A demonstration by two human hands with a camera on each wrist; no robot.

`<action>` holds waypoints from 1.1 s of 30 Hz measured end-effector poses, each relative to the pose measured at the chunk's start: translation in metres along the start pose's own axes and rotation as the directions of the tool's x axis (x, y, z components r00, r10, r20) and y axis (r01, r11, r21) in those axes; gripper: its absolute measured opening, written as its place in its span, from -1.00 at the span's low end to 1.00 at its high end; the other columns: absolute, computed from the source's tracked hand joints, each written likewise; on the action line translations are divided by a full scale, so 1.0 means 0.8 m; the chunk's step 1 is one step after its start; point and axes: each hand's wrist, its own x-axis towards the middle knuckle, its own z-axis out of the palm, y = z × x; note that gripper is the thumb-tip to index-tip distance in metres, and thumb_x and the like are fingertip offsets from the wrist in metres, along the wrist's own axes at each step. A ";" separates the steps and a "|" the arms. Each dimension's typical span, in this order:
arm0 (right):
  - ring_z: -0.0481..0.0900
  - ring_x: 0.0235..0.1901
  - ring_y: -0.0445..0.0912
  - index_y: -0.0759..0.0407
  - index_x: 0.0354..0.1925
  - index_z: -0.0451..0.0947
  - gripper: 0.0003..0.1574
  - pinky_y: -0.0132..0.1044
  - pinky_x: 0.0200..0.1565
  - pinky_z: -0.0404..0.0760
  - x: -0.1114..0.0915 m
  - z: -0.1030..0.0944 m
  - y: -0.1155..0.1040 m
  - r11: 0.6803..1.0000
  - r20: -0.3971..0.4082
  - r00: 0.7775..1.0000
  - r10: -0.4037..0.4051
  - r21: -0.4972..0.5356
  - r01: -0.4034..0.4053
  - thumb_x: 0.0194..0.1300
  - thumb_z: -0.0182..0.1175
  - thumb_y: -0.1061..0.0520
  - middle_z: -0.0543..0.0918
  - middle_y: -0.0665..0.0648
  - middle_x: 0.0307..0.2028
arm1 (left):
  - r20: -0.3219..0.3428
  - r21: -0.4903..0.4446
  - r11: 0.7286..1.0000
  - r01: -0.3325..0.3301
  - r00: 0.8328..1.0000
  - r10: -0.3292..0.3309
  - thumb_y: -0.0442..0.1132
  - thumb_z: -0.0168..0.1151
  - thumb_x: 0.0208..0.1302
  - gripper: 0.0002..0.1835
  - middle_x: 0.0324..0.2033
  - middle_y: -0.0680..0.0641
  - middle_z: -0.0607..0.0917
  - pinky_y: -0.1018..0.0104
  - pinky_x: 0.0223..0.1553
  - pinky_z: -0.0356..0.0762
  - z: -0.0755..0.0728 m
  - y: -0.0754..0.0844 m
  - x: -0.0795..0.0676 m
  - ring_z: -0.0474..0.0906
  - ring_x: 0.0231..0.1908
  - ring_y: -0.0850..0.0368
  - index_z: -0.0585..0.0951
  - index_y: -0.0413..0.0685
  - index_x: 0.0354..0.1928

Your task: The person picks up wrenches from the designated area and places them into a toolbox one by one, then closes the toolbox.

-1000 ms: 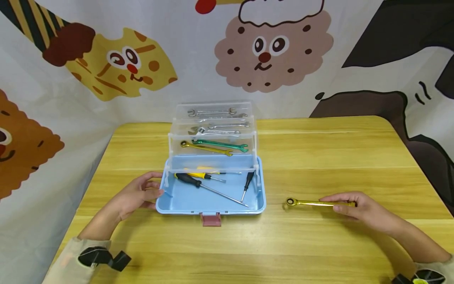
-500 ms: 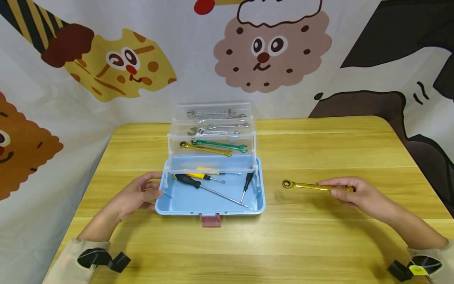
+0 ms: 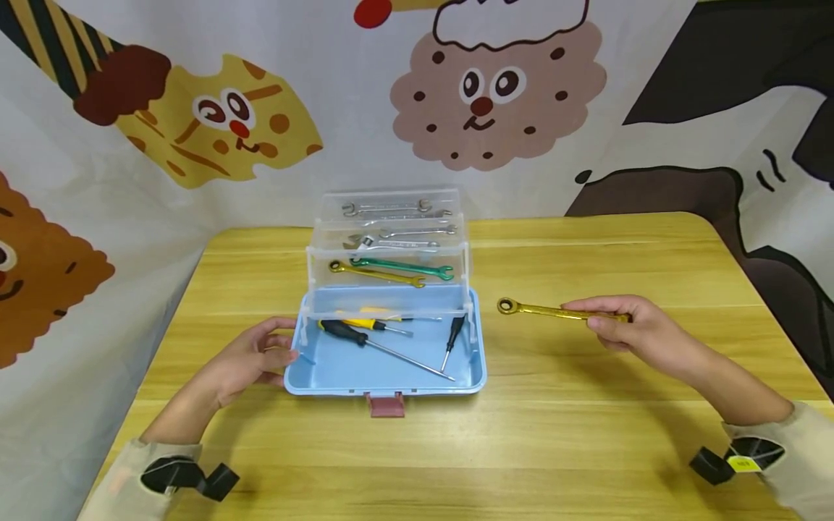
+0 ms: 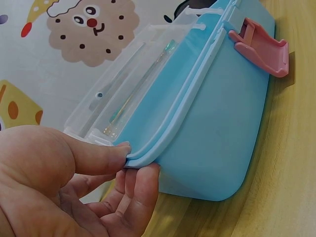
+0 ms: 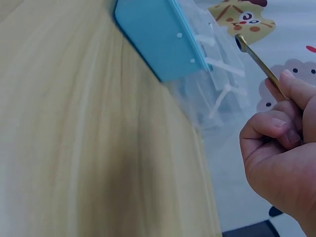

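My right hand [image 3: 632,325] pinches a gold ratchet wrench [image 3: 537,310] by one end, above the table to the right of the toolbox; its ring end points left. The right wrist view shows the same wrench [image 5: 261,64] between thumb and fingers. At the left, my left hand [image 3: 250,358] grips the rim of a light blue toolbox [image 3: 332,391]; in the left wrist view the thumb lies on the rim [image 4: 148,155] with fingers under it. Another gold wrench [image 3: 378,274] and a green wrench [image 3: 410,267] lie in the lowest clear tray.
Inside the box lie a black screwdriver [image 3: 345,331], yellow screwdrivers [image 3: 358,323] and a small black screwdriver [image 3: 456,333]. Silver wrenches [image 3: 391,208] occupy the upper trays. A pink latch [image 3: 386,407] hangs in front. A printed cloth [image 3: 352,145] stands behind the wooden table [image 3: 521,463].
My right hand has carried the gold ratchet wrench up the view and leftward, nearer the toolbox. The left hand has stayed on the rim.
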 end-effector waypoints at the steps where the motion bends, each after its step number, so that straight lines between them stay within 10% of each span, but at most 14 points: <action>1: -0.01 -0.67 0.06 0.25 0.31 0.52 -0.54 -0.07 -0.64 0.09 0.004 0.001 -0.002 1.000 -0.001 1.000 0.002 0.001 -0.002 0.58 -0.07 0.37 0.07 0.16 -0.63 | 0.000 -0.001 1.000 -0.001 1.000 0.001 -0.39 0.19 0.46 -0.35 -0.07 -0.17 0.51 0.19 -0.26 0.73 0.000 0.000 0.000 0.62 -0.20 0.03 0.16 -0.35 0.47; 33: 0.03 -0.65 -0.08 0.20 0.29 0.56 -0.55 -0.28 -0.59 0.06 0.116 0.058 -0.040 0.994 0.006 0.994 0.105 -0.039 -0.105 0.54 0.15 0.07 0.07 0.00 -0.66 | 0.010 -0.001 1.000 -0.003 1.000 0.003 -0.39 0.18 0.46 -0.35 -0.03 -0.19 0.51 0.17 -0.25 0.73 0.000 0.002 -0.001 0.63 -0.17 0.02 0.15 -0.36 0.46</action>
